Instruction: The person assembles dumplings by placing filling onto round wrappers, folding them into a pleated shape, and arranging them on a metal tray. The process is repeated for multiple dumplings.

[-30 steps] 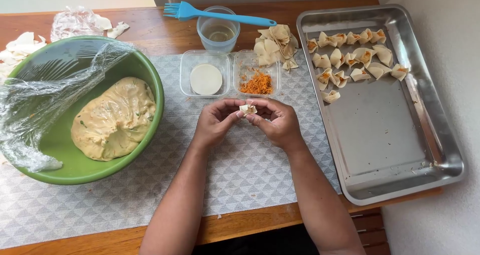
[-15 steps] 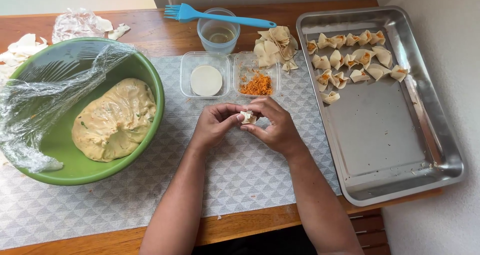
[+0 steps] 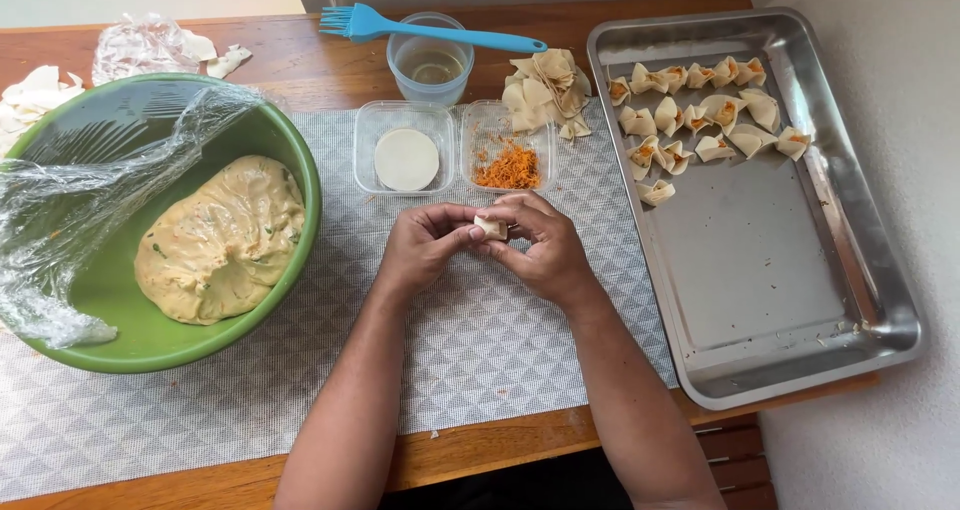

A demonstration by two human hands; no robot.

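Observation:
A small pale folded dumpling [image 3: 490,228] sits between the fingertips of both hands above the grey patterned mat [image 3: 480,350]. My left hand [image 3: 425,245] pinches it from the left, my right hand [image 3: 540,250] from the right. Just beyond the hands stand two clear plastic tubs, one with round white wrappers [image 3: 406,158], one with shredded orange filling [image 3: 506,165]. A metal tray [image 3: 760,300] at the right holds several folded dumplings [image 3: 690,120] at its far end.
A green bowl [image 3: 290,180] of pale paste, half covered with cling film [image 3: 70,200], stands at the left. At the back are a clear cup of water [image 3: 430,68] with a blue brush [image 3: 430,30] across it and a pile of wrappers [image 3: 545,90]. Wrapper scraps [image 3: 30,90] lie far left.
Both hands have shifted slightly while still working the dumpling between the fingertips. Nothing else has moved.

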